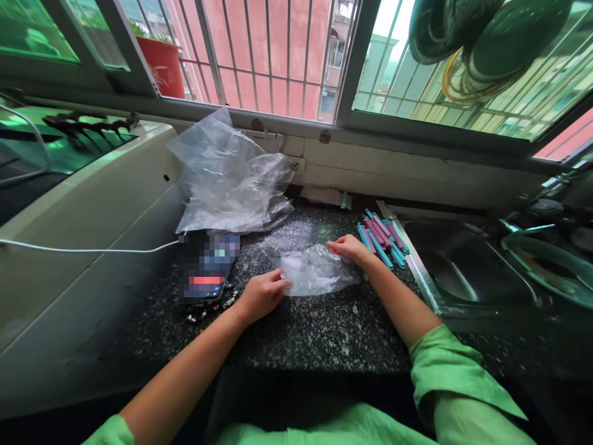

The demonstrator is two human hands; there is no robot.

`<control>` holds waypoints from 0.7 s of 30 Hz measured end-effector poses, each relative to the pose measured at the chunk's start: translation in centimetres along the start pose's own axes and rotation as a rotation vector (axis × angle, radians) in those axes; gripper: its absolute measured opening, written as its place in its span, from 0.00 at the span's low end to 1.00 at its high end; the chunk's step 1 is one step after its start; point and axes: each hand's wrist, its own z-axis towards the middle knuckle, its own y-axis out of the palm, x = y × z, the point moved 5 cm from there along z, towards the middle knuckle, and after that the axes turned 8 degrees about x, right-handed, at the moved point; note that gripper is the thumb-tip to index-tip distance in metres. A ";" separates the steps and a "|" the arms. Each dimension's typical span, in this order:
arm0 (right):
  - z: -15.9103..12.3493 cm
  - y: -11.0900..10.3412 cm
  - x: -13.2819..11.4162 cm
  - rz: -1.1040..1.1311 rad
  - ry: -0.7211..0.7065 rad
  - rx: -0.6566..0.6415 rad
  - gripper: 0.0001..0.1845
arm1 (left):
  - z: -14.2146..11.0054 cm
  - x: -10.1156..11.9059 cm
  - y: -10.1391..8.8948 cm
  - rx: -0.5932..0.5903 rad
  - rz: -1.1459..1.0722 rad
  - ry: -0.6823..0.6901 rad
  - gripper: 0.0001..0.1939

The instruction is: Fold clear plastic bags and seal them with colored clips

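Note:
A small clear plastic bag (pixel 317 271) is spread between my two hands, low over the speckled dark countertop (pixel 319 337). My left hand (pixel 264 292) pinches its left edge. At the upper right side, my right hand (pixel 349 247) has thumb and fingers closed on the bag. Just right of that hand lies a pile of pink and turquoise plastic strips (pixel 380 238), which look like bag clips. Behind my left hand, a heap of larger clear plastic bags (pixel 231 176) stands against the wall.
A phone (pixel 210 272), partly blurred out, lies on the left with a white cable (pixel 115 250) and a beaded strap. The stove's pale side (pixel 92 247) bounds the left. A metal sink (pixel 458 259) is at the right, a barred window (pixel 273 55) behind.

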 end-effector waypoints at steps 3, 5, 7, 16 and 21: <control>0.1 -1.0 1.1 0.013 0.019 0.018 0.27 | 0.0 0.2 0.1 -0.009 0.034 0.030 0.13; -0.1 -1.6 1.8 0.025 0.031 0.020 0.29 | 0.1 0.4 0.3 -0.013 0.044 0.046 0.13; -0.5 -1.6 2.3 0.047 0.045 0.003 0.30 | 0.1 0.8 0.5 -0.021 0.038 0.072 0.12; -2.9 0.4 -2.0 0.341 -0.121 -0.085 0.25 | -0.1 2.3 1.9 -0.125 0.096 0.223 0.09; -7.5 -3.0 -3.8 0.450 -0.382 -0.103 0.20 | -0.4 2.2 2.4 -0.205 0.167 0.253 0.11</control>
